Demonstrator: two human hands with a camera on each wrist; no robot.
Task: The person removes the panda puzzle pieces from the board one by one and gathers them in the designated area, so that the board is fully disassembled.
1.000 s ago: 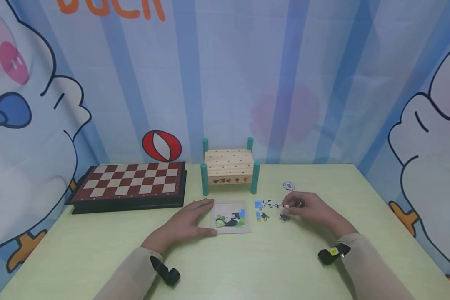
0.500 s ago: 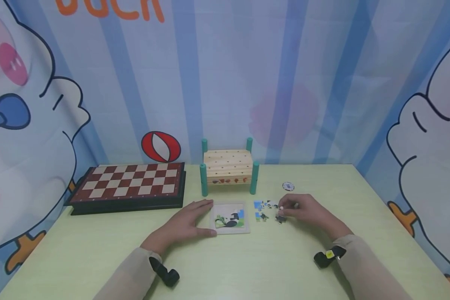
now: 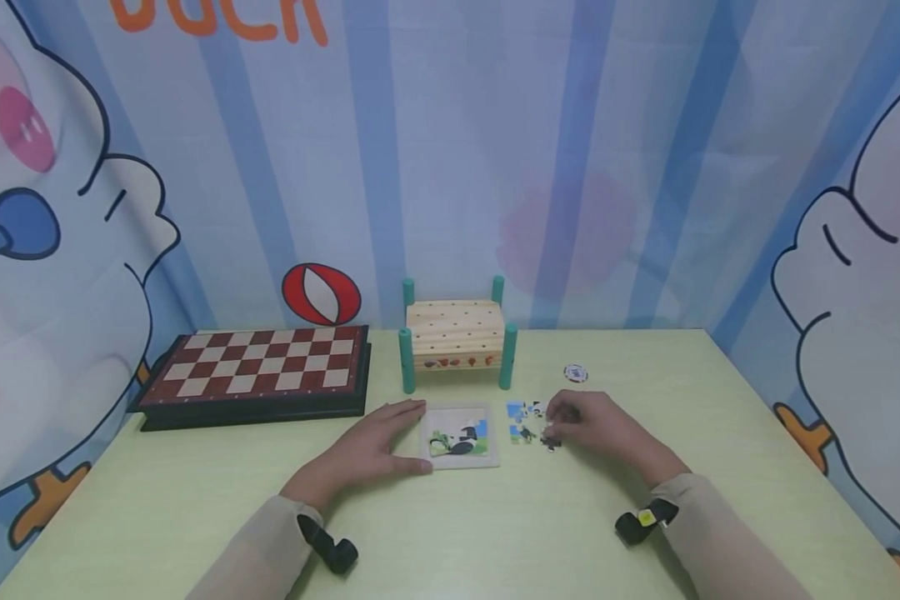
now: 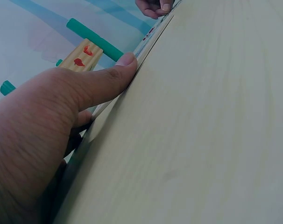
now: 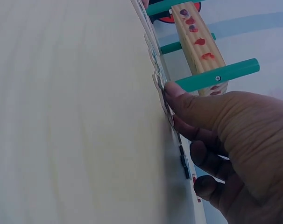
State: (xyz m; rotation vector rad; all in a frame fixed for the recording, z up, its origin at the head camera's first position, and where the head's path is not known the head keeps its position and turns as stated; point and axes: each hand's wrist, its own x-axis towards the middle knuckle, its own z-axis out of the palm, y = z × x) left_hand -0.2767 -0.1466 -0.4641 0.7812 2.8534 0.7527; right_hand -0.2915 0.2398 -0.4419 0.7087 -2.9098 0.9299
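Note:
My left hand rests on the table with thumb and fingers spread along the left side of a small pale puzzle tray. Joined pieces showing a panda picture fill the tray's lower part. To the tray's right lie several loose jigsaw pieces, blue, white and black. My right hand is low over the right end of these, thumb and index finger pinching a jigsaw piece, mostly hidden by the fingers. Another dark piece lies just below the fingertips. In the right wrist view, the thumb meets the pieces' edges.
A small wooden stand with green legs is behind the tray. At the back left lies a red-and-white chessboard box. A round chip lies beyond my right hand. A printed cloth hangs behind the table.
My right hand has moved left and slightly toward me, bringing the pinched piece down to the loose pieces. The dark piece has shifted left with it. My left hand stays in place.

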